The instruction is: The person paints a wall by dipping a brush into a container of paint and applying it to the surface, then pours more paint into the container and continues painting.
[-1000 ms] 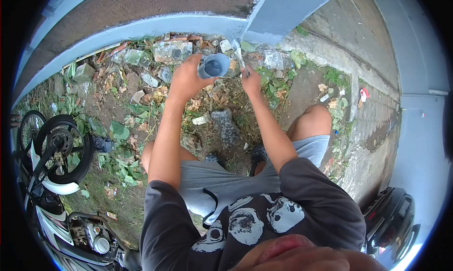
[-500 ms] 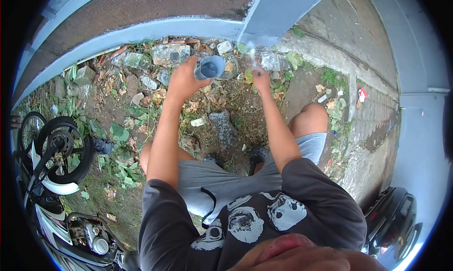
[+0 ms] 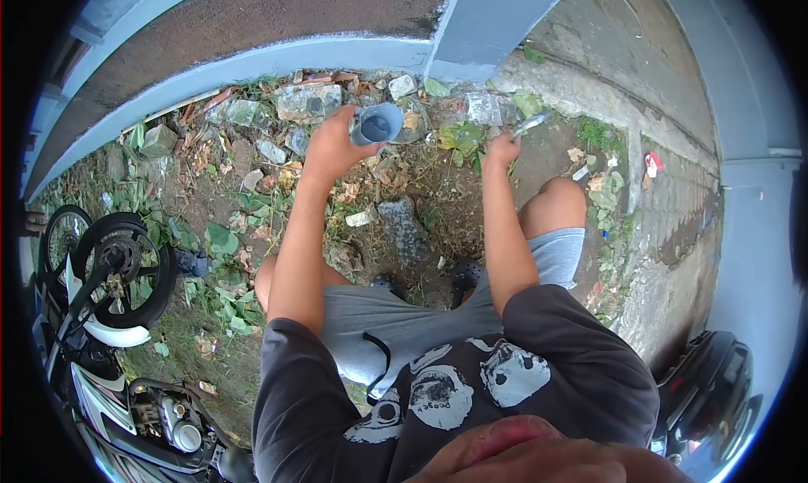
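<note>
My left hand (image 3: 332, 151) is wrapped round a grey-blue plastic cup (image 3: 376, 125), its mouth tipped toward me. Something dark grey, which looks like paint, lies inside it. Out to the right, my right hand (image 3: 502, 149) grips a paintbrush (image 3: 530, 123) by the handle. Its pale, paint-coloured head points up and to the right over the ground. Ahead of both hands stands a grey-blue pillar (image 3: 484, 29), joined to a low painted wall band (image 3: 353, 54). The brush is apart from the pillar.
Stones (image 3: 307, 102), leaves and a dark rock (image 3: 404, 229) litter the soil. A motorcycle (image 3: 118, 268) stands at left, another dark vehicle (image 3: 707, 390) at lower right. A concrete kerb (image 3: 589, 117) runs along the right side.
My right hand has moved the brush from near the pillar's base to the right and slightly toward me. My left hand and the cup have hardly moved.
</note>
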A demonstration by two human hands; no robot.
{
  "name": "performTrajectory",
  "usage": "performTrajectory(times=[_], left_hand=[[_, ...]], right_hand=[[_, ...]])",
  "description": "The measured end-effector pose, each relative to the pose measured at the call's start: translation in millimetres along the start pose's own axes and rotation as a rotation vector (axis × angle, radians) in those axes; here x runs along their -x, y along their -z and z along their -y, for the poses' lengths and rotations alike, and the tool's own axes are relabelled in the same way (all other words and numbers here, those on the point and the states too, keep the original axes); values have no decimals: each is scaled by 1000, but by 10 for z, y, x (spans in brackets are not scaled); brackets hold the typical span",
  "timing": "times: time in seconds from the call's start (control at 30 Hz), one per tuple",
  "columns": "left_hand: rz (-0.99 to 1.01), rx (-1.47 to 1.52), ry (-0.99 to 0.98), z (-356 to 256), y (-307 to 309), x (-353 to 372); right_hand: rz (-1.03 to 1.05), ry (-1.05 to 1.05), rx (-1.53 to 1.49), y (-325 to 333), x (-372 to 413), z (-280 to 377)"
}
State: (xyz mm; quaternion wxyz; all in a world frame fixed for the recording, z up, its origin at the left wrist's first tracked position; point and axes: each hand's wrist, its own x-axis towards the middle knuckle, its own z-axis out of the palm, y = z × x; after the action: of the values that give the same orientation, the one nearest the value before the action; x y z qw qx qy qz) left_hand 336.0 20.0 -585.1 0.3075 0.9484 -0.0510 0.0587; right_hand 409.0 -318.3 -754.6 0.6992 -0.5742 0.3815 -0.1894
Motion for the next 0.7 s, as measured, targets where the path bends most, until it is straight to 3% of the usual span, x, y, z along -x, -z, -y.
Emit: performTrajectory(times=[0.07, 0.17, 0.23, 0.3, 0.33, 0.4, 0.47, 0.53, 0.57, 0.63, 0.7], left_hand=[[-10, -8, -16, 20, -17, -9], [-28, -4, -35, -23, -9, 0], [-39, 9, -42, -75, 27, -5], [-10, 44, -17, -129, 51, -13], [-13, 51, -12, -142, 36, -7], [-12, 53, -17, -141, 48, -14], [-7, 53, -22, -135, 47, -12], [-15, 63, -23, -137, 43, -20], [-15, 51, -19, -135, 42, -18], [-16, 41, -13, -112, 31, -6], [-17, 38, -20, -72, 13, -8]], right_hand=[[-187, -21, -136, -39, -87, 33], [-143, 137, -164, -495, 288, -106], [638, -72, 450, -693, 559, -104], [743, 98, 569, -900, 968, -201], [746, 101, 579, -925, 984, -326], [650, 340, 546, -942, 928, -667], [631, 241, 527, -748, 1131, -368], [593, -94, 429, -533, 1148, -83], [594, -89, 433, -484, 1102, -16], [346, -81, 181, -372, 945, -57], [291, -110, 105, -320, 722, -79]])
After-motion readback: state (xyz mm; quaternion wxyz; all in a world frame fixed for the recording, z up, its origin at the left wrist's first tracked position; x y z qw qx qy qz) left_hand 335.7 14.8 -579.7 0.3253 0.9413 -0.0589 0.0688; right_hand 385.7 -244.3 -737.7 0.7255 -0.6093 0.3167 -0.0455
